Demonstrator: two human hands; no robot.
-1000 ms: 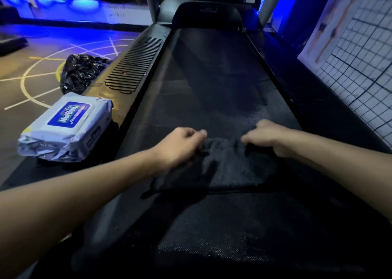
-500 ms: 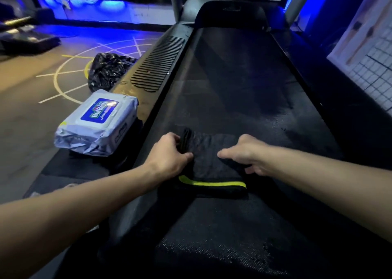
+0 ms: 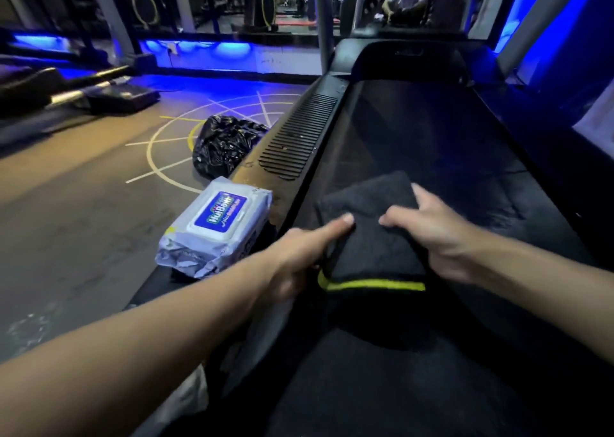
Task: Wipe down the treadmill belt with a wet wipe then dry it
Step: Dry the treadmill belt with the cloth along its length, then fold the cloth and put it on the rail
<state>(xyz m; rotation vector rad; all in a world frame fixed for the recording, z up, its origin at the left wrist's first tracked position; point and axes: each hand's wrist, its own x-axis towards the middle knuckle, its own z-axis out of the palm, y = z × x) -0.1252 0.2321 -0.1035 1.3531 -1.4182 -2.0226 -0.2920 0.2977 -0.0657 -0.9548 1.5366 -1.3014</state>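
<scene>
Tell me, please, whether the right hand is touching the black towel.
Touching. The head view shows the right hand with its thumb lying on top of the towel and its fingers against the towel's right edge, with no gap.

- Two bare hands: one left hand point(image 3: 299, 263) and one right hand point(image 3: 438, 237).
- One dark cloth point(image 3: 372, 240), with one yellow-green stripe along its near edge.
- One treadmill belt point(image 3: 415, 130).
- One pack of wet wipes point(image 3: 216, 227).
- One crumpled black plastic bag point(image 3: 222, 144).
- One ribbed side rail point(image 3: 299, 134).
</scene>
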